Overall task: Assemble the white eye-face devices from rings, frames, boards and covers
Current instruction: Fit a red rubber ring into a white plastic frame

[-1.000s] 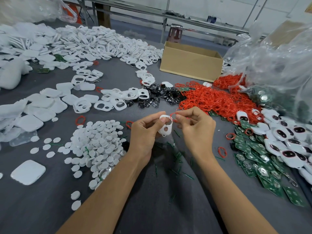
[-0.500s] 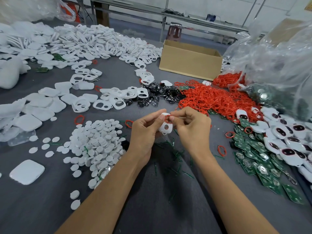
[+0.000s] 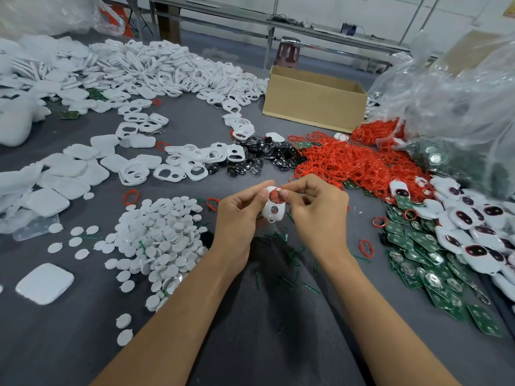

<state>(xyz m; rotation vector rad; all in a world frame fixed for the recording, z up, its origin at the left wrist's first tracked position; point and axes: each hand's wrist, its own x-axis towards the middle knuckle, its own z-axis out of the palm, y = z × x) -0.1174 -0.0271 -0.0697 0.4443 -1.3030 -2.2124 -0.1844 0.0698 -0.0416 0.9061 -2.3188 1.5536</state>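
Above the middle of the grey counter (image 3: 69, 344), the two hands are meeting close together. The left hand (image 3: 239, 215) is gripping one white frame (image 3: 274, 210), and the right hand (image 3: 315, 210) is pinching one red ring (image 3: 276, 194) against the frame's upper opening. The fingertips of both hands are covering part of that opening, so I cannot tell how far the ring is sitting in.

Clutter is crowding in from every side:
- A mound of white discs (image 3: 161, 235) is lying just left of the left wrist.
- Thin green slivers (image 3: 289, 254) are scattered under the hands.
- A patch of black pieces (image 3: 259, 157) and a heap of red rings (image 3: 356, 162) are lying beyond the hands.
- Green boards (image 3: 418, 252) and finished eye-face devices (image 3: 473, 227) are overlapping along the right edge, with a clear plastic bag (image 3: 459, 107) bulging over them.
- One open cardboard box (image 3: 312, 98) is standing at the back.
- Empty frames (image 3: 167, 65) are spreading across the far left.
- White covers (image 3: 72, 168) are lying nearer, and one cover (image 3: 44, 282) is lying alone at the near left.

At least four single rings are lying loose near the hands. The heaps are too many to count.
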